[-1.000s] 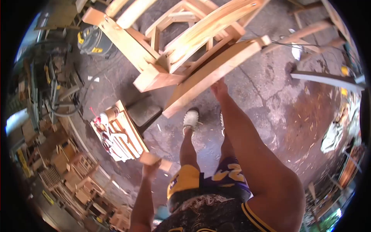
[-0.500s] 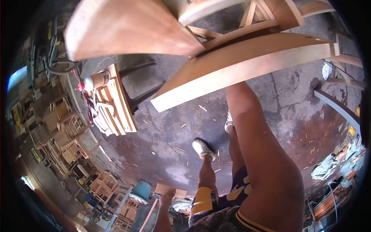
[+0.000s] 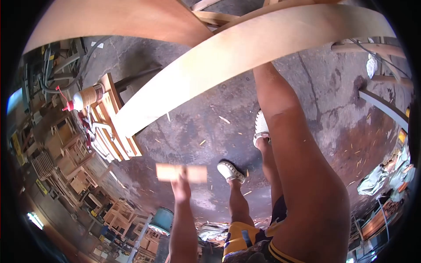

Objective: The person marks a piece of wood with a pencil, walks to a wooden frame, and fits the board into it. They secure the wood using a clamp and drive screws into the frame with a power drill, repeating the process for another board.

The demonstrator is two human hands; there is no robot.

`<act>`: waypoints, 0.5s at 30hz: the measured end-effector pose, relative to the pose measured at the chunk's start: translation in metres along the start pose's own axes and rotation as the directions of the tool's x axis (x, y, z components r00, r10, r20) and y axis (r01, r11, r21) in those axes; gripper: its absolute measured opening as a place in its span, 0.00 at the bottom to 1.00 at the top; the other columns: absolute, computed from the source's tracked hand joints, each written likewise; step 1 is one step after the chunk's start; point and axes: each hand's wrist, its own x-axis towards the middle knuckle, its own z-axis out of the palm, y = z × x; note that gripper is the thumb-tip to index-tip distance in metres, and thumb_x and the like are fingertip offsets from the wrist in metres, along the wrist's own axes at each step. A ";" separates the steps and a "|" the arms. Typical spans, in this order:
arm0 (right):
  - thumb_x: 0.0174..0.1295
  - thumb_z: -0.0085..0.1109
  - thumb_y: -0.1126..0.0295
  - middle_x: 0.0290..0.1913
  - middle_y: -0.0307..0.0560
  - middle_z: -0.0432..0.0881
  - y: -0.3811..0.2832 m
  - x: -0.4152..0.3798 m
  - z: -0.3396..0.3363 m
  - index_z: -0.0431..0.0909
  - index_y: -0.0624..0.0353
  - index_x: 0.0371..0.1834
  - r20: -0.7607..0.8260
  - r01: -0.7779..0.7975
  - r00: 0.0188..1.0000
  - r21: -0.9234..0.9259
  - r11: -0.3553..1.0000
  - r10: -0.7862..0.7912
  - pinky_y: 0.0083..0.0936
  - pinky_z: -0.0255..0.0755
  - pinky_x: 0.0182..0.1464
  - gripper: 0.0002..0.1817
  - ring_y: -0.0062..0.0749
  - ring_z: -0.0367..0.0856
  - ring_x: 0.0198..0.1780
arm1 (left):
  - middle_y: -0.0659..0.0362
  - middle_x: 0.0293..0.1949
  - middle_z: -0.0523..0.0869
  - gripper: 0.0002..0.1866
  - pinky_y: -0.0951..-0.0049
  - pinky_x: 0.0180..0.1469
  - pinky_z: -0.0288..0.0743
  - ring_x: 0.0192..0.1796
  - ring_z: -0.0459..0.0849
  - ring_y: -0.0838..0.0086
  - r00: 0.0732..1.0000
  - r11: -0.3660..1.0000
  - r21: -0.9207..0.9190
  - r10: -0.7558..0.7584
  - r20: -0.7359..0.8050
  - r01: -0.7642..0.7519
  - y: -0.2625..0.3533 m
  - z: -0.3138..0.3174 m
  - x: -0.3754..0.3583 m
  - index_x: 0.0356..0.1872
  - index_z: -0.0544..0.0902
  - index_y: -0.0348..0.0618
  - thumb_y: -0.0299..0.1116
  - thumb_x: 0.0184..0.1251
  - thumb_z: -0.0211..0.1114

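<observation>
My left hand (image 3: 181,188) is closed around a flat, light-brown rectangular block (image 3: 195,174), raised over the floor left of my feet; both are slightly blurred. Across the top runs a pale wooden board (image 3: 245,48), its edge appearing curved in the wide lens. My right arm reaches up to this board, and the right hand is hidden behind it, so its fingers do not show. A second broad wooden panel (image 3: 123,19) meets the board at the upper left.
On the left, a glue bottle (image 3: 85,97) with a red cap and metal clamps (image 3: 101,130) lie on stacked wooden boards (image 3: 115,142). A green bucket (image 3: 161,220) stands lower left, near many wooden frames. Wood chips litter the concrete floor (image 3: 206,118). A metal bar (image 3: 383,107) lies at right.
My left hand has moved up and forward with the block, from beside the bucket to over the floor. The wooden board and panel appear higher and further left in view.
</observation>
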 end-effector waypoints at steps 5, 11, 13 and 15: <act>0.71 0.49 0.51 0.55 0.39 0.78 -0.006 -0.009 0.016 0.69 0.50 0.62 -0.060 -0.039 0.997 -0.003 0.999 0.039 0.32 0.77 0.54 0.23 0.32 0.79 0.53 | 0.53 0.63 0.76 0.27 0.56 0.69 0.63 0.67 0.71 0.61 0.985 0.870 -0.464 0.163 -0.052 -0.168 0.070 0.154 0.213 0.65 0.69 0.41 0.47 0.71 0.56; 0.71 0.49 0.50 0.52 0.40 0.79 -0.019 -0.053 -0.017 0.70 0.51 0.60 -0.060 -0.103 0.993 -0.046 0.994 0.100 0.31 0.77 0.51 0.23 0.32 0.78 0.50 | 0.55 0.60 0.79 0.29 0.50 0.66 0.69 0.62 0.77 0.64 0.973 0.794 -0.603 0.076 0.217 0.073 0.109 0.169 0.213 0.66 0.70 0.45 0.49 0.69 0.59; 0.71 0.50 0.49 0.51 0.40 0.79 -0.028 -0.081 -0.042 0.70 0.51 0.60 -0.079 -0.126 0.990 -0.074 0.989 0.120 0.30 0.77 0.50 0.23 0.32 0.78 0.49 | 0.55 0.60 0.79 0.28 0.52 0.64 0.71 0.62 0.77 0.64 0.970 0.762 -0.626 -0.006 0.243 0.162 0.111 0.172 0.188 0.65 0.71 0.44 0.48 0.68 0.60; 0.70 0.50 0.49 0.50 0.40 0.79 -0.036 -0.113 -0.076 0.70 0.51 0.59 -0.115 -0.144 0.984 -0.101 0.984 0.133 0.30 0.77 0.49 0.23 0.32 0.78 0.48 | 0.54 0.60 0.79 0.29 0.53 0.65 0.70 0.62 0.77 0.64 0.957 0.776 -0.587 -0.073 0.279 0.231 0.106 0.157 0.156 0.65 0.70 0.44 0.49 0.69 0.59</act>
